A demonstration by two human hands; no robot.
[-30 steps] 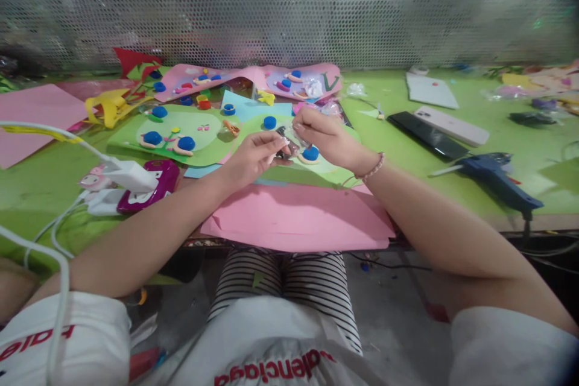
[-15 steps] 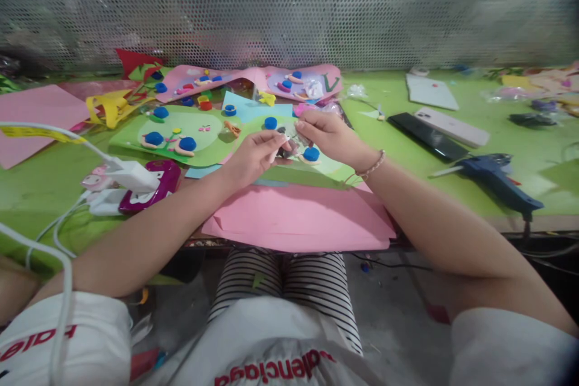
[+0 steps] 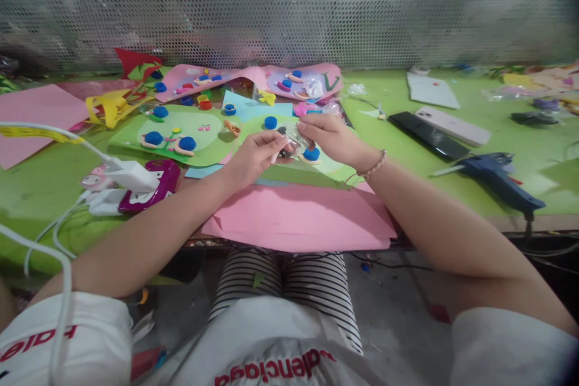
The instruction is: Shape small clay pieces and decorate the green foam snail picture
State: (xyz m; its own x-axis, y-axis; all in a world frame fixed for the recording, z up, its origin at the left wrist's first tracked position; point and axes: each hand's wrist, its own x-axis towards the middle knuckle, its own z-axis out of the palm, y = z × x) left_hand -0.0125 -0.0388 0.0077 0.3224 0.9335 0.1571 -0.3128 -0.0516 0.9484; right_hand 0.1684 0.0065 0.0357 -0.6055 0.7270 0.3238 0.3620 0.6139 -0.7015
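Between my hands is a small clear plastic bag (image 3: 294,143) with dark bits in it. My left hand (image 3: 257,155) pinches its left side, where something white shows at the fingertips. The fingers of my right hand (image 3: 326,136) are closed on the bag's right side. Both hands are over a green card (image 3: 335,172) with a blue cap shape (image 3: 270,123) and another blue piece (image 3: 311,154) on it. To the left, the card's other part (image 3: 199,126) bears several blue and beige pieces. Pink paper (image 3: 303,217) lies at the table's front edge.
A blue glue gun (image 3: 502,184), a black phone-like object (image 3: 427,134) and a pale phone (image 3: 452,125) lie at right. White chargers (image 3: 136,176) and cables are at left. Behind the green card lies a decorated pink card (image 3: 257,79), before a perforated metal screen (image 3: 280,12).
My right hand has shifted very slightly, and the bag looks a little more spread out between the hands. My left hand stays nearly in place.
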